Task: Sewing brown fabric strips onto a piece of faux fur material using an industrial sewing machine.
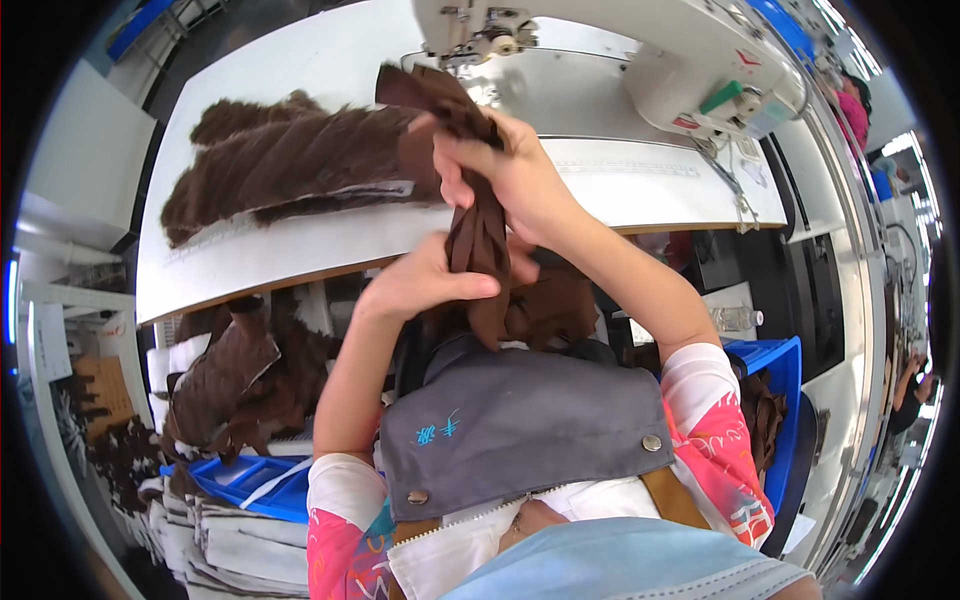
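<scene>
White table (650, 205) ran across the workshop, sewing machine (715, 60) at its far edge. Dark brown fur piece (290, 160) lay on the left half of the table.

Bundle of brown strips (475, 235) was up off the table, in front of the person's chest, running roughly upright between both hands; upper end bent over to the left, just below the needle area in view.

Right hand (525, 180) had the upper part, fingers curled closed around it. Left hand (420, 280) had the lower part, thumb pressed across the front; its other fingers looked wrapped behind, but that side was blurred and partly hidden.

Below table level: more brown fur (235, 385) at left, blue bin (790, 400) with brown material at right, clear bottle (735, 319) near that bin. Grey apron (530, 425) on the person.
</scene>
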`<act>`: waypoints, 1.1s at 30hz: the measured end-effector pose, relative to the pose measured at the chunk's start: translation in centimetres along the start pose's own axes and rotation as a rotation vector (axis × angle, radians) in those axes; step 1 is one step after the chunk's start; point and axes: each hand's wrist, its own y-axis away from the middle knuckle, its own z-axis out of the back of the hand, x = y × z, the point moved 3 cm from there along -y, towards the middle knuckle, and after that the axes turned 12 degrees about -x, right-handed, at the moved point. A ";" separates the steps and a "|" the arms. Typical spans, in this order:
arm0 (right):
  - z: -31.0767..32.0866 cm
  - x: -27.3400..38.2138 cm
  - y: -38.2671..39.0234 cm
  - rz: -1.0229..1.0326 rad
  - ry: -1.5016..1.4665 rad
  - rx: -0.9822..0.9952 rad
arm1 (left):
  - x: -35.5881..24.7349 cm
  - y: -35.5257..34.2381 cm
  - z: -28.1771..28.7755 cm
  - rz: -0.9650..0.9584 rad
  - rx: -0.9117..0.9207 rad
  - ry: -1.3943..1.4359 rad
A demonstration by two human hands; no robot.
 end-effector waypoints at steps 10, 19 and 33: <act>-2.9 -0.8 -3.5 -0.036 0.318 0.111 | -1.4 1.3 0.4 0.283 -0.260 0.089; 3.1 -3.3 -6.2 0.659 0.974 0.101 | -17.9 15.7 15.6 -0.383 -1.414 -0.090; 2.7 -5.7 -5.6 0.691 1.119 0.147 | -6.7 -3.2 16.3 -0.242 -0.721 -1.342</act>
